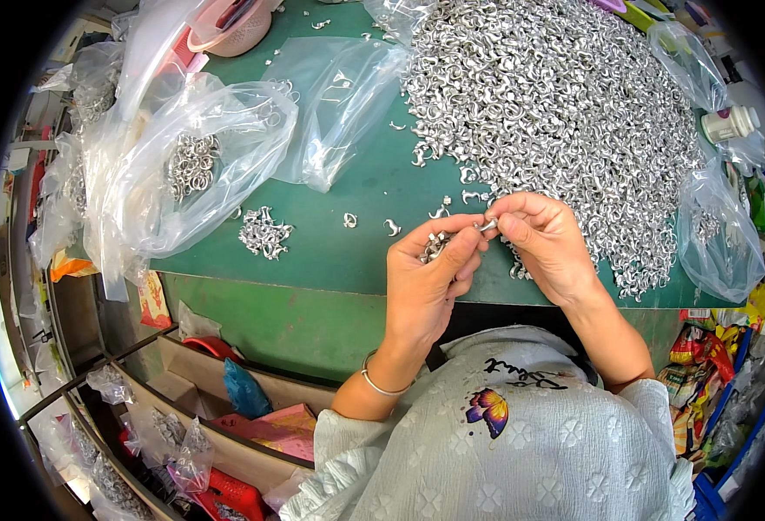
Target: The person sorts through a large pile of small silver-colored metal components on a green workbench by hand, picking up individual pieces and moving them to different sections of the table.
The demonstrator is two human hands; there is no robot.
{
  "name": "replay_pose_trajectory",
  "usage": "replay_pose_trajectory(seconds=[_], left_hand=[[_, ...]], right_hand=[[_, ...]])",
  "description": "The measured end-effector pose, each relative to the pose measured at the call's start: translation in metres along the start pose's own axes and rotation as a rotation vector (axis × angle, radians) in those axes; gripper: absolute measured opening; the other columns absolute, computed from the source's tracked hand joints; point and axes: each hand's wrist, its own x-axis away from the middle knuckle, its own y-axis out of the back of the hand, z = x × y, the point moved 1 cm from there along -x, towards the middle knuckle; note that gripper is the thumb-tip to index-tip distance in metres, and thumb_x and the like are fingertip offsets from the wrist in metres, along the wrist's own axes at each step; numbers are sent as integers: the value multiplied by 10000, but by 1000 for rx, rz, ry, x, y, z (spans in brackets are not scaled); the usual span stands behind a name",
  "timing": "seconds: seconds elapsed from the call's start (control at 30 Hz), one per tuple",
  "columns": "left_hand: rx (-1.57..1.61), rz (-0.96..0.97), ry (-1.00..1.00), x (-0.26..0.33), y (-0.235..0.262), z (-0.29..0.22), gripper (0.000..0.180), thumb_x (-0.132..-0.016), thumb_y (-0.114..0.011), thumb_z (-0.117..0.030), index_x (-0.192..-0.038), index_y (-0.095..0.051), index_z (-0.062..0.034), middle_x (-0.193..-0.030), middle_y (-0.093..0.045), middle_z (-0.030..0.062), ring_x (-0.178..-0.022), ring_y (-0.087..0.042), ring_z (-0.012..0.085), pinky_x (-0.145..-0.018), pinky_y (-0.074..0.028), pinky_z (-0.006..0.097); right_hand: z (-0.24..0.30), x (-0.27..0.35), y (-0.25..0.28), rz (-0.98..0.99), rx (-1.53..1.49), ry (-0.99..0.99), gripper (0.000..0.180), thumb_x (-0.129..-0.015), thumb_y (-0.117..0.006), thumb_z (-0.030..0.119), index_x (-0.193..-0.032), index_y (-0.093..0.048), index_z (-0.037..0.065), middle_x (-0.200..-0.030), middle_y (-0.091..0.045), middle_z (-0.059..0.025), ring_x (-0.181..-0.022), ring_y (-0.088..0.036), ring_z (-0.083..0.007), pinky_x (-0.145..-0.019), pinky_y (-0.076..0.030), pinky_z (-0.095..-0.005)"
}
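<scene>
Over the front edge of the green table (339, 252), my two hands meet at the fingertips. My left hand (426, 286) is closed around several small curved silver metal pieces (435, 247), which show between thumb and fingers. Thumb and forefinger of my right hand (552, 247) pinch one small silver metal piece (487, 225), its other end close to the left fingertips. Just beyond the hands spreads a large heap of like pieces (547, 104). To the left lie a small pile (264, 233) and loose single pieces, among them a ring-shaped one (349, 220).
At the left, an open clear plastic bag (252, 148) holds silver rings (193, 165); a flat clear bag (335, 113) lies beside it. A pink basket (230, 30) stands at the far left. A white bottle (730, 124) is at the right edge. An open compartmented drawer (196, 382) sits below left.
</scene>
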Motion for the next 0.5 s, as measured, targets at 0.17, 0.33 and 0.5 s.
replay_pose_trajectory(seconds=[0.17, 0.33, 0.5], left_hand=[[54, -12, -18, 0, 7, 0, 172, -883, -612, -35, -1036, -631, 41, -795, -607, 74, -574, -437, 43, -424, -250, 166], [-166, -216, -147, 6, 28, -11, 172, -895, -592, -48, -1030, -620, 55, -796, -579, 72, -541, -386, 39, -405, -235, 158], [-446, -336, -188, 18, 56, -13, 171, -858, -620, -5, -1016, -639, 57, -782, -642, 78, -538, -423, 23, -414, -243, 152]], right_hand=[[1, -2, -2, -50, 102, 7, 143, -879, -624, 73, -993, -640, -12, -940, -663, -67, -829, -619, -128, -771, -490, -267], [9, 0, 3, -59, 882, 118, 132, -801, -678, 61, -928, -657, 30, -844, -656, -46, -729, -592, -163, -680, -462, -307], [-5, 12, 0, 188, 1334, 361, 130, -719, -706, 76, -831, -644, 57, -806, -594, -58, -792, -537, -245, -731, -412, -343]])
